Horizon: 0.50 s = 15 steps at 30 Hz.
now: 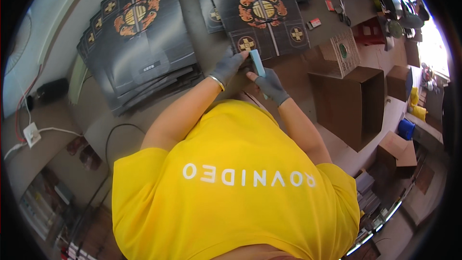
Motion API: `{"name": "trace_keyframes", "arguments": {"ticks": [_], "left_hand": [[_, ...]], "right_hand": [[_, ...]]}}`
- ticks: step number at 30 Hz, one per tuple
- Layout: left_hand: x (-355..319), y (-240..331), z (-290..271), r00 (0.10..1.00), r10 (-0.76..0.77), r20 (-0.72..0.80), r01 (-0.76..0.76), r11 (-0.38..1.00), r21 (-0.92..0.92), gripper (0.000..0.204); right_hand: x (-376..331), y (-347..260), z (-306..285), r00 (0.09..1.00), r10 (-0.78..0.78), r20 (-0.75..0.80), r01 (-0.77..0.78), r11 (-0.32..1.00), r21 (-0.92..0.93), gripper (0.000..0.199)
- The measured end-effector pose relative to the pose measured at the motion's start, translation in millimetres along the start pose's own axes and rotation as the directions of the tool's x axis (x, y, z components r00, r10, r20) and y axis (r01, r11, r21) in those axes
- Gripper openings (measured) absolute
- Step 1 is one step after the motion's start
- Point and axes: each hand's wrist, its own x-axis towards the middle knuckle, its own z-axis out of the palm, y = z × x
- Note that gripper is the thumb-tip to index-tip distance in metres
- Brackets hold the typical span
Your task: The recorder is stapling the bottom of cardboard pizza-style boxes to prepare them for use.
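My right hand (272, 86), in a grey fingerless glove, is closed round a long light-blue tool (258, 62) that looks like a stapler. The tool's far end lies at the near edge of a black printed sheet (284, 17) with orange and gold emblems. At that sheet's near left corner, my left hand (228, 69), also gloved, has its fingers closed on the edge; its fingertips are partly hidden. A second stack of black printed sheets (163, 43) lies to the left on the table.
Scissors (342, 13) and a small red-and-white box (314, 23) lie at the table's far right. An open brown cardboard box (344, 101) stands right of my hands, with a wire basket (345, 53) behind it. A white socket with cables (32, 135) is at the left.
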Motion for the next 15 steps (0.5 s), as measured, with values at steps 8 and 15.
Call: {"name": "trace_keyframes", "arguments": {"ticks": [8, 15], "left_hand": [[-15, 55, -13, 0.988, -0.128, -0.081, 0.131, 0.991, 0.029, 0.031], [-8, 59, -13, 0.993, -0.119, 0.012, 0.118, 0.993, 0.029, 0.039]], "right_hand": [[16, 36, -91, 0.937, -0.032, -0.348, 0.085, 0.987, 0.136, 0.032], [8, 18, -112, 0.928, 0.022, -0.371, -0.055, 0.995, -0.079, 0.026]]}}
